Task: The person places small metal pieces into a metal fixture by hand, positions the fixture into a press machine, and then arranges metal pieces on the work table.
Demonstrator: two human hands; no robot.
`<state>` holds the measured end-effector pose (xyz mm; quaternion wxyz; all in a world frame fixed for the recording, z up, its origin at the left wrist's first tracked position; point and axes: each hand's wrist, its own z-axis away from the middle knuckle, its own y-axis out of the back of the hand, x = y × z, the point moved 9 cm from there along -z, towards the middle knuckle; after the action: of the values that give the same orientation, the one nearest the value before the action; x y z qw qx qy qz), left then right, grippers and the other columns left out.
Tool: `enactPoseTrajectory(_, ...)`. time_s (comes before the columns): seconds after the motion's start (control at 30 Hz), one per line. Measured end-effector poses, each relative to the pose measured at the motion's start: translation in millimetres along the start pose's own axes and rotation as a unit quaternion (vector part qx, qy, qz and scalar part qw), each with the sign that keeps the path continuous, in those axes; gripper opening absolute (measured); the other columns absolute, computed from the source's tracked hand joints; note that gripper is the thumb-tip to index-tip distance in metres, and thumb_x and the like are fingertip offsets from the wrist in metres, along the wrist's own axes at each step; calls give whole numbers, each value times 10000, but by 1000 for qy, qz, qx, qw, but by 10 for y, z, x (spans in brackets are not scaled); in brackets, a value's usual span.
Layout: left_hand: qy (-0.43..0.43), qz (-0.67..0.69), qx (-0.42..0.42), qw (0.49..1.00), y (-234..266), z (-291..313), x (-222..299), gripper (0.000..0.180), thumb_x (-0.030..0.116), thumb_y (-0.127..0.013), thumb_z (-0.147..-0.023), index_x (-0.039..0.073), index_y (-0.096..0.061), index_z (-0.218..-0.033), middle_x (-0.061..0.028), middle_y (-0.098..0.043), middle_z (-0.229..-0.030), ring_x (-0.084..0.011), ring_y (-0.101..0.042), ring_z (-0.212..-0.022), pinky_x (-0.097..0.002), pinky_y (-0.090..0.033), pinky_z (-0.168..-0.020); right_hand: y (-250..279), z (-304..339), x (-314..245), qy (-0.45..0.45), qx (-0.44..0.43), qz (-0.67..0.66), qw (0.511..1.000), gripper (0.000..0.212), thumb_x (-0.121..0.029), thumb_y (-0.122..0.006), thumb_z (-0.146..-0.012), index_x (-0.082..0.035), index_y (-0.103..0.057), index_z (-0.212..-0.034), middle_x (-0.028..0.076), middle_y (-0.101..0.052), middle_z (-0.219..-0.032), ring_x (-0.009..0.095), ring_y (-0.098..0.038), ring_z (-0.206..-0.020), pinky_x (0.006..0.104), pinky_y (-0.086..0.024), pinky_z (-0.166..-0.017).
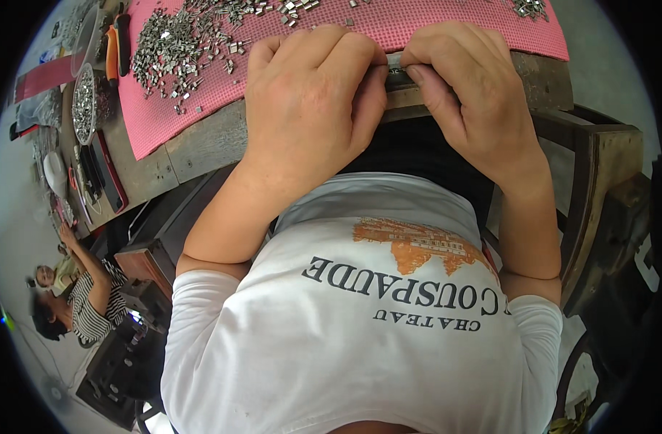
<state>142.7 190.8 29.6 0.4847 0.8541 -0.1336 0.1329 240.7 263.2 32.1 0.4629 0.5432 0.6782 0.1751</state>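
Observation:
My left hand point(309, 101) and my right hand point(479, 94) meet at the near edge of the wooden bench point(208, 145). Both are closed, thumbs pressed against bent index fingers. Between their fingertips shows a bit of a small dark metallic strip point(396, 71); the fingers hide most of it, so its kind is unclear. Just beyond the hands lies a pink textured mat point(389, 29). A heap of small silvery rectangular metal pieces point(175, 50) is spread over the mat to the left of my left hand, with more scattered along the far side.
Left of the mat are pliers with orange and black handles point(112, 54), a clear tub of small metal pieces point(85, 108), and a flat dark object with a red edge point(110, 173). A person in a striped top point(96, 300) sits farther left. A wooden chair point(605, 166) stands at right.

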Motion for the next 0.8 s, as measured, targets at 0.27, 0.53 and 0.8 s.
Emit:
enactPoseTrajectory(0.27,-17,-50,0,999,13,0,57,151,132,-733,-780,126,-603,-857,-10,-560,-784,-218,-575,-745,-376,-399,-755,-27,-11,-22,-1,-1,11,1000,125,-30,-683,-856,-52,-638,-970,58,-644,-986,247,-616,-908,371,-429,-813)
enactPoseTrajectory(0.53,-15,-39,1,999,20,-14,43,144,137,-735,-774,128,-611,-846,-8,-555,-774,-217,-575,-731,-368,-403,-731,-31,-25,-38,4,-4,23,1000,164,-29,-708,-824,-61,-649,-974,54,-645,-988,245,-619,-917,371,-429,-813)
enactPoseTrajectory(0.8,-46,-54,-45,996,26,-102,82,162,66,-766,-746,92,-693,-888,-31,-656,-797,-235,-643,-746,-348,-480,-712,-13,-50,-59,5,-4,44,999,180,-25,-737,-794,-65,-678,-960,47,-672,-945,238,-633,-859,363,-431,-811)
